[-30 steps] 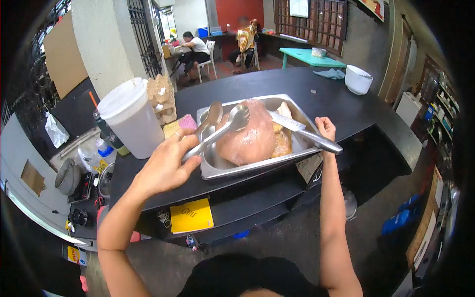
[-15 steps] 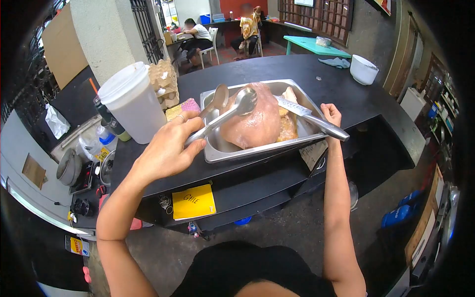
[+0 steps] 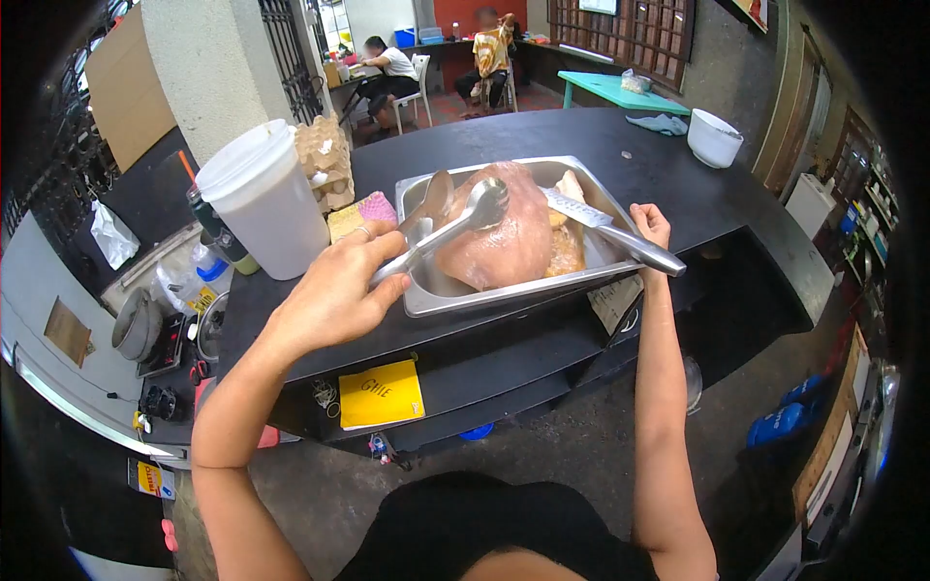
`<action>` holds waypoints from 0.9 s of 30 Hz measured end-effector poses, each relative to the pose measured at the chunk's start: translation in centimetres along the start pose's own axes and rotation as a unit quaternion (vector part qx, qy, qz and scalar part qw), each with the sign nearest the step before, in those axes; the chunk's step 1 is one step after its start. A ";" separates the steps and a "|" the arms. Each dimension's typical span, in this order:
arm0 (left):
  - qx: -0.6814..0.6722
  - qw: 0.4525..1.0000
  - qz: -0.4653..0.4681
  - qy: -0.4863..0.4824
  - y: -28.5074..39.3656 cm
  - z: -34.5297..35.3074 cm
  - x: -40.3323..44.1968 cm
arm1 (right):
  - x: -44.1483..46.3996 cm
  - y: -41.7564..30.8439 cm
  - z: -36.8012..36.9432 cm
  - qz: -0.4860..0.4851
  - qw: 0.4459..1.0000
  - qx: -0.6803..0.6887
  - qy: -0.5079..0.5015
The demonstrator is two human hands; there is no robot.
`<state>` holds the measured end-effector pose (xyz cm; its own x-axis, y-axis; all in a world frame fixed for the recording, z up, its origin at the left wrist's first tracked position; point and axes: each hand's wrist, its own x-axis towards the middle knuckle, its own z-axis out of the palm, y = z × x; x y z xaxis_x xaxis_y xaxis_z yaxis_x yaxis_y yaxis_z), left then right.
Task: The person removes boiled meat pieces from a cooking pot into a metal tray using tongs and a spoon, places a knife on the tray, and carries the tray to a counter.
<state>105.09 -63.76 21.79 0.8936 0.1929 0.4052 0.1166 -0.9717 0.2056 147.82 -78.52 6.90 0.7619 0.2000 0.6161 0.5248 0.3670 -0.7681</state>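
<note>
My left hand (image 3: pixel 349 286) is closed around metal serving tongs (image 3: pixel 431 242). One tong end looks like a spoon and the other is slotted or toothed, both over a big glossy lump of pale pink meat (image 3: pixel 499 237). The meat lies in a rectangular steel tray (image 3: pixel 450 308). Beside it in the tray is a yellowish-brown piece (image 3: pixel 565 252), partly hidden. A knife (image 3: pixel 605 232) rests across the tray, its metal handle sticking out over the right rim. Just behind that handle, my right hand (image 3: pixel 651 225) has its fingers curled at the tray's right rim.
Left of the tray stand a white lidded tub (image 3: pixel 262 208), egg cartons (image 3: pixel 325 165), a sponge (image 3: pixel 363 213) and a dark bottle (image 3: pixel 218 232). A white bowl (image 3: pixel 714 140) and a cloth (image 3: pixel 659 124) lie far right on the black counter (image 3: pixel 465 136). Two people sit beyond.
Almost nothing differs. The view has shifted slightly, and the tongs in my left hand are turned a little, still over the meat.
</note>
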 end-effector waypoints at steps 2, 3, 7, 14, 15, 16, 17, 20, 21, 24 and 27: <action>0.003 1.000 0.006 0.001 -0.1 0.1 0.0 | 0.0 0.0 0.0 -0.003 1.000 -0.008 0.005; 0.006 1.000 0.005 0.001 -0.2 0.1 0.0 | 0.0 0.0 0.1 -0.004 1.000 -0.013 0.007; -0.002 1.000 0.003 0.008 -0.2 0.1 -0.1 | 0.3 0.6 -0.1 -0.023 1.000 -0.005 0.004; 0.001 1.000 0.011 0.013 -0.4 0.3 -0.2 | 0.4 0.8 -0.1 -0.018 1.000 0.011 0.001; 0.002 1.000 0.012 0.014 -0.3 0.3 -0.2 | 0.4 0.7 -0.1 -0.024 1.000 0.002 0.002; 0.002 1.000 0.014 0.015 -0.3 0.3 -0.3 | 0.3 0.6 0.0 -0.021 1.000 0.005 0.004; -0.004 1.000 0.008 0.012 -0.2 0.3 -0.3 | 0.3 0.6 0.0 -0.017 1.000 0.008 0.005; -0.008 1.000 0.003 0.010 -0.3 0.3 -0.3 | 0.4 0.7 -0.1 -0.015 1.000 0.000 0.005; -0.001 1.000 0.008 0.014 -0.6 0.5 -0.3 | 0.4 0.6 -0.1 -0.015 1.000 -0.005 0.005; 0.001 1.000 0.016 0.013 -0.6 0.4 -0.3 | 0.3 0.5 -0.1 -0.010 1.000 0.006 0.005; -0.011 1.000 0.008 0.008 -0.3 0.3 -0.3 | 0.3 0.4 -0.1 -0.006 1.000 0.000 0.001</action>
<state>104.90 -63.55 21.32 0.8882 0.1794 0.4229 0.0923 -0.9715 0.2183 148.29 -78.41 6.72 0.7565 0.1940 0.6245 0.5334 0.3694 -0.7609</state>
